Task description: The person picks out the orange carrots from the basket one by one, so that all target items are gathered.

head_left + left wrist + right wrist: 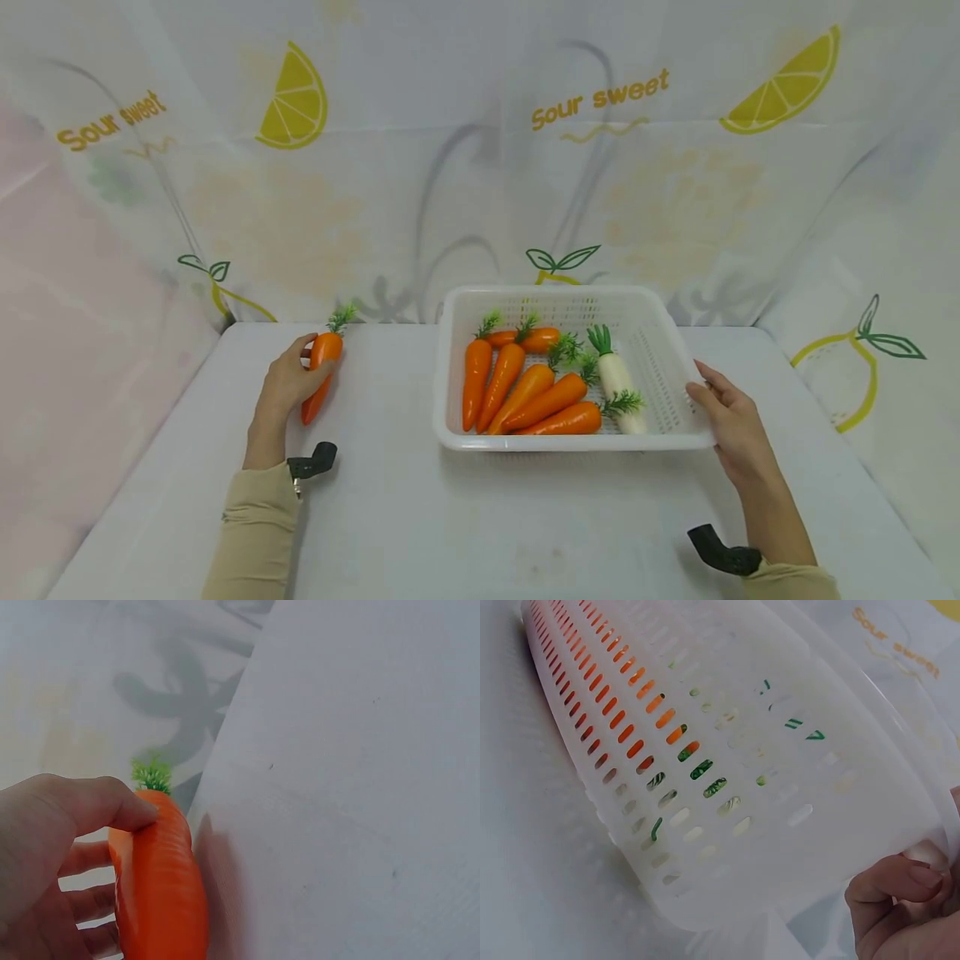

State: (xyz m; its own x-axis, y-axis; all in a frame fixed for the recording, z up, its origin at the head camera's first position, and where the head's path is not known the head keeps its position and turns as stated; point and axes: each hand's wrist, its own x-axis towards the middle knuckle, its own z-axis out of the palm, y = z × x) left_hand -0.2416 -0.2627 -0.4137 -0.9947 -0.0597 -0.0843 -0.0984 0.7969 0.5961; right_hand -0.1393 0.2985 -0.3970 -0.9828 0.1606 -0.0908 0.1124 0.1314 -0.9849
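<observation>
Your left hand (287, 383) grips a carrot (326, 348) near the table's (390, 517) far left corner, its leafy top (342, 318) toward the far edge. Right of centre, toward that edge, is the basket (570, 444), holding six carrots (507, 383) and, right of them, a radish (615, 375). Your right hand (738, 425) grips its right rim.

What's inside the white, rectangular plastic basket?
Inside the basket: six glossy orange carrots with green tops and one white radish with green leaves. Anything directly beneath them is covered and cannot be seen.
</observation>
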